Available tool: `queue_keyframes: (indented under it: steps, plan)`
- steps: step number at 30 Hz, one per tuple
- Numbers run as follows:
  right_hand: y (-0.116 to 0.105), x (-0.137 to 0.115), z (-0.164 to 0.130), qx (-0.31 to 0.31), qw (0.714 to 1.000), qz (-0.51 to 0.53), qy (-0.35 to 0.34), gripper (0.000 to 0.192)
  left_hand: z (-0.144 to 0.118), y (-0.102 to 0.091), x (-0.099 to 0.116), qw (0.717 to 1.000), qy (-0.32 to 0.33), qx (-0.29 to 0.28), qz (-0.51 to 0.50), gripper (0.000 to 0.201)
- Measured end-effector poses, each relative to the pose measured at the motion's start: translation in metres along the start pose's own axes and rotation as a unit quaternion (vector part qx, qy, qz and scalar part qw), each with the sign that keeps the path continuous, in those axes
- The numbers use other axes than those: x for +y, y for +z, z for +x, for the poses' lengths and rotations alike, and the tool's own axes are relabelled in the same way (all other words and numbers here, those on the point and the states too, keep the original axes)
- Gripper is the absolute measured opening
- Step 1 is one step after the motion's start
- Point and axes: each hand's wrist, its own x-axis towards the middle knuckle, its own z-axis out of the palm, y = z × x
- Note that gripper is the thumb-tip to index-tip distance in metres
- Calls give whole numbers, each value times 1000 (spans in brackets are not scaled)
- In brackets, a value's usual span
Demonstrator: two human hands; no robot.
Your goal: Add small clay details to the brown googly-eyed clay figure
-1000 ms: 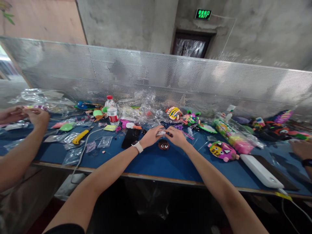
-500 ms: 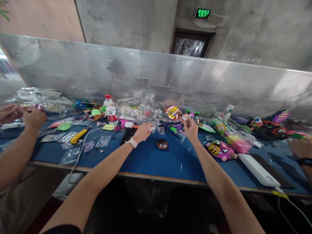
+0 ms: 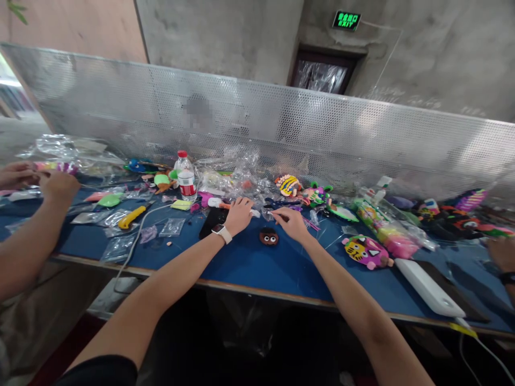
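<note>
My left hand (image 3: 240, 215), with a pale watch on its wrist, is closed, its fingertips on a small white piece (image 3: 255, 213) whose kind I cannot make out. Opposite it, my right hand (image 3: 290, 223) pinches thumb and fingers together; whatever is between them is too small to name. Below and between both hands lies a dark brown clay face (image 3: 268, 237) with two round white eyes, touched by neither. A black flat object (image 3: 211, 222) sits beside my left hand. Dark-handled pliers or scissors (image 3: 284, 203) lie just behind my right hand.
A water bottle (image 3: 185, 177), a yellow cutter knife (image 3: 132, 217) and a white cable lie to the left. On the right are a pink clay figure (image 3: 367, 252) and a white power bank (image 3: 429, 289). Co-workers' hands (image 3: 58, 185) work at both sides. A perforated metal screen (image 3: 241, 118) stands behind.
My right hand has come left and nearer, from the colourful clay figure toward my left hand. My left hand stays near the same spot, its fingers more bent. The view has shifted slightly.
</note>
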Motion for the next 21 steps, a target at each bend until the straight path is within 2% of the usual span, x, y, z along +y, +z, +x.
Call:
queue_keyframes:
  steps: [5,8,12,21]
  plan:
    - [0,0,1,9,1000,-19,-14,34,2,-10,12,996,55,-17,-68,24]
    - [-1,0,1,12,1000,-21,-15,34,1,-9,22,986,101,-21,-130,23]
    - [-2,-4,0,1,1000,-5,-17,31,-2,-4,33,974,117,-32,-190,18]
    - [-1,-11,-3,-19,1000,-2,-7,30,-4,1,33,956,164,-82,-229,28]
